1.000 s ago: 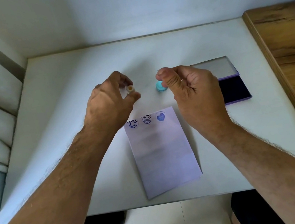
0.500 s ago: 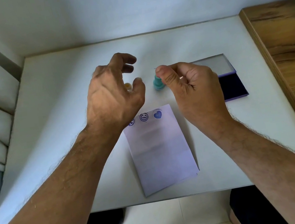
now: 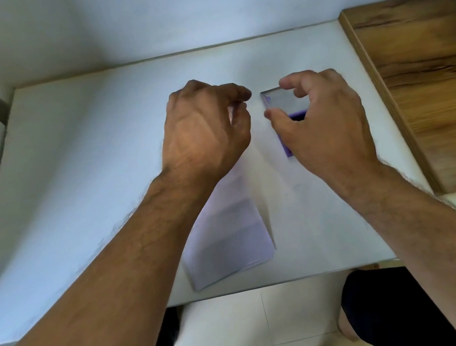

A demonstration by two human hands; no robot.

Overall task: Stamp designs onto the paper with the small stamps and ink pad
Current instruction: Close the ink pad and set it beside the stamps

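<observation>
Both hands hover over the stamping table

White table (image 3: pixel 98 164) carries the paper (image 3: pixel 230 232), partly under the left hand (image 3: pixel 202 134), whose grip is loosely curled, contents hidden. Right hand (image 3: pixel 324 126), fingers loosely arched, grasping nothing visible, covers most of the open ink pad (image 3: pixel 284 100)
</observation>
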